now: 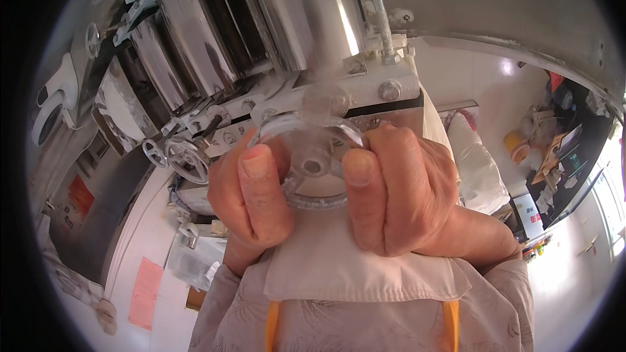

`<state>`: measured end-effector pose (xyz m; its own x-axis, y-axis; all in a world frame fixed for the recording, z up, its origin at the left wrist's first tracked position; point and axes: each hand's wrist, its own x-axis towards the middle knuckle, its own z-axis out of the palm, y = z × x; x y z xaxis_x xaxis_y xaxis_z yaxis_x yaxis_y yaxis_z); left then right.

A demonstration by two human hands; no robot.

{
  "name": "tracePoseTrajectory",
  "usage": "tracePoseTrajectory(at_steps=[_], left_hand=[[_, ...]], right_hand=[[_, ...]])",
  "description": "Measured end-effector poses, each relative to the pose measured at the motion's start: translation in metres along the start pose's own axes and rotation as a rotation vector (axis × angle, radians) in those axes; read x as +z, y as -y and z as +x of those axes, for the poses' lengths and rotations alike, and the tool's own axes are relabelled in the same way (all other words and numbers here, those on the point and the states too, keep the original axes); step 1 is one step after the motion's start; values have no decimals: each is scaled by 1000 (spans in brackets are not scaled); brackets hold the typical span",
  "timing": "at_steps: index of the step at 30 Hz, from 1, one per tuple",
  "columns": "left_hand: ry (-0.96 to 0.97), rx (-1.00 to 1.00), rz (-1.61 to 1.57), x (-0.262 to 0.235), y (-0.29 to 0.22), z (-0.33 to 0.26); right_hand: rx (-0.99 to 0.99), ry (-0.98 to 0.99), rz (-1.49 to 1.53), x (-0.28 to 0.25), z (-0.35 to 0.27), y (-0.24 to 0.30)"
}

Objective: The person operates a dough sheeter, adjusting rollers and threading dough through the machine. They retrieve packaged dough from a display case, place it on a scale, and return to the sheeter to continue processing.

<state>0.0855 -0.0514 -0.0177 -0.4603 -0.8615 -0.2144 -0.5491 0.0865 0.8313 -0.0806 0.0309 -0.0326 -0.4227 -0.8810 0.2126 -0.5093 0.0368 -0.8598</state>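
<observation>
Handwheel (pixel 312 156): one, metal, at the centre of the frame; hub between the hands, rim running into both grips.
Left hand (pixel 251 189): one, fingers wrapped round the rim's left side.
Right hand (pixel 404 189): one, fingers wrapped round the rim's right side.
Smaller handwheels (pixel 187 158): two, left of centre.
Rollers (pixel 195 32): three visible, shiny, upper left to upper centre.
Hand pose: fists roughly level, thumbs pointing toward the frame's top.

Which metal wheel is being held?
The handwheel in the middle: the left hand and right hand grip it. Neither holds the two wheels to its left.
</observation>
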Motion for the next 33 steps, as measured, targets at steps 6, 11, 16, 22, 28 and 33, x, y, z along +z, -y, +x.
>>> tracePoseTrajectory(at_steps=[6, 11, 16, 22, 28, 33], left_hand=[[67, 20, -60, 0, -3, 8], [68, 26, -101, 1, -4, 11], [37, 29, -128, 3, -3, 10], [38, -14, -92, 3, -5, 9], [84, 7, -74, -4, -7, 12], [7, 21, 4, -3, 3, 3]], right_hand=[[-6, -6, -31, -3, 1, 2], [25, -89, -60, 5, -1, 4], [18, -36, -38, 1, -1, 4], [3, 16, -60, -4, -1, 4], [28, -135, -81, 12, -1, 4], [51, -135, -70, 11, 0, 6]])
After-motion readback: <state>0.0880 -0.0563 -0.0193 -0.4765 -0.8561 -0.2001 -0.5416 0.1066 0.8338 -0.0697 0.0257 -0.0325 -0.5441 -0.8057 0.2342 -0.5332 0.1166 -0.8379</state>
